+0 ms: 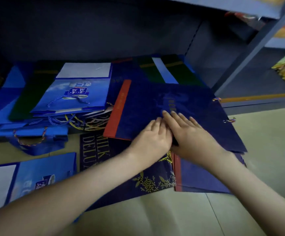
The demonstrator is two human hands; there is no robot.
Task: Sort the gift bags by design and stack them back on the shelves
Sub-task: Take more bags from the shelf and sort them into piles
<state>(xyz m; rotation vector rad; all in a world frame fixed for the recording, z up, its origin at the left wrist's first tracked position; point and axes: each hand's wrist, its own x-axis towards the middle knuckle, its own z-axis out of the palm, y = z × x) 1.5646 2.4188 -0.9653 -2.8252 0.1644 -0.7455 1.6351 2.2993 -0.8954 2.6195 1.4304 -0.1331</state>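
Stacking looks to be the step in hand: left hand [151, 136] and right hand [189, 133] lie side by side, fingers straight and flat, gripping nothing, pressing down the navy gift bag with the red edge strip [198, 103], which overhangs the front edge of the bottom shelf [104, 34]. Next it probably needs sliding squarely back, then its match [201, 181] lifting off the floor. Bags are flat-folded rectangles of smooth, stiff paper with twisted cord handles [87, 124]

"MILK" over "DELU…" on navy floral bag [94, 149], rest hidden
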